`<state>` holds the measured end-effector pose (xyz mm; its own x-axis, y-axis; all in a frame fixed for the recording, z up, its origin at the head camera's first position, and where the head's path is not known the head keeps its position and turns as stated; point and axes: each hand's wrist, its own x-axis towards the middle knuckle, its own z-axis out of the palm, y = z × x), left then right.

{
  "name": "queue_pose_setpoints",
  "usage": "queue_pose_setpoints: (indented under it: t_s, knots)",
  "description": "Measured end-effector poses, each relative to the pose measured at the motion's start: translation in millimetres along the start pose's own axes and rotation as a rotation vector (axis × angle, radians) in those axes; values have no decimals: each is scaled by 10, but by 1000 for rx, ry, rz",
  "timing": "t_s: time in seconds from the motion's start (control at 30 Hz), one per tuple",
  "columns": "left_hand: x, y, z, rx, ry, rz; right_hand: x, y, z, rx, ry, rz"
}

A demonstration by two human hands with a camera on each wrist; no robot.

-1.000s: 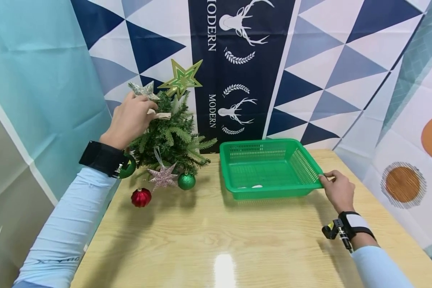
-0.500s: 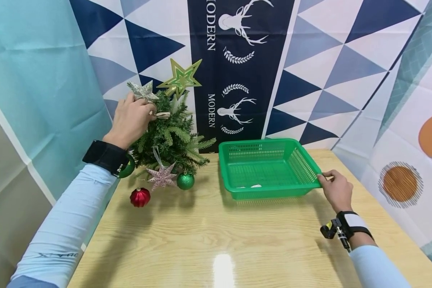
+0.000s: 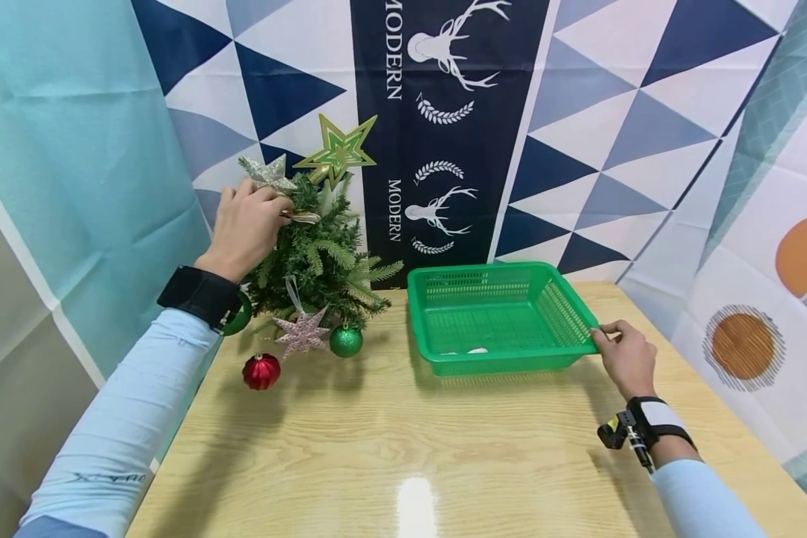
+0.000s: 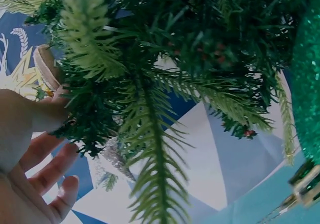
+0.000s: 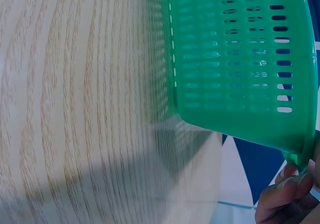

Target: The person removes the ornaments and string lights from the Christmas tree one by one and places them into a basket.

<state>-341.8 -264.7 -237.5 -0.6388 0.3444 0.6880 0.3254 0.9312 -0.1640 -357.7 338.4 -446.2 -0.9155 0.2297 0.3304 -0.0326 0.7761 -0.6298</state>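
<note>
In the head view my left hand (image 3: pixel 245 228) is at the upper left of a small Christmas tree (image 3: pixel 329 258). Its thumb and fingers pinch a flat, light-brown ornament (image 3: pixel 300 217), seen nearly edge-on; the left wrist view shows the ornament's rounded edge (image 4: pixel 47 67) beside the branches. Just above the hand sits a silver glitter star (image 3: pixel 269 173). At the treetop is a green-and-gold star (image 3: pixel 339 149). My right hand (image 3: pixel 627 357) pinches the near right corner of a green plastic basket (image 3: pixel 504 362); in the right wrist view its fingers (image 5: pixel 282 191) hold the rim.
A pink glitter star (image 3: pixel 302 331), a green glitter bauble (image 3: pixel 346 340) and a red bauble (image 3: pixel 261 371) hang low at the tree's front. Another green bauble (image 3: pixel 238 314) is by the left wrist. A small white thing (image 3: pixel 477 350) lies in the basket. Patterned cloth stands behind the table (image 3: pixel 350 448).
The ornament in my left hand has turned, from a pale broad face to a narrower edge. The left wrist has shifted slightly right. My right hand keeps its hold on the basket corner.
</note>
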Motion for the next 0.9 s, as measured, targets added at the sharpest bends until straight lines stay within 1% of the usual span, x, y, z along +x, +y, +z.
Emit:
queue_pose_setpoints:
  t_s: [0.13,0.3,0.37,0.47,0.6,0.73,0.9]
  knots:
    - [-2,-7,23,-3,-10,2,-6,11,-6,-5,9,1]
    - [-8,-12,53,-4,16,8,-13,18,4,-14,13,-5]
    - [-2,-12,54,-2,45,8,-17,19,7,-18,15,-9]
    - [19,-11,44,-11,106,10,-19,13,2,-17,22,-15]
    - [54,-12,29,-55,184,22,-16,-3,-10,-13,28,-19]
    - [78,-6,6,-100,240,32,-14,-8,-14,-15,29,-12]
    - [101,25,-39,-119,306,36,-10,-9,-12,-15,28,-15]
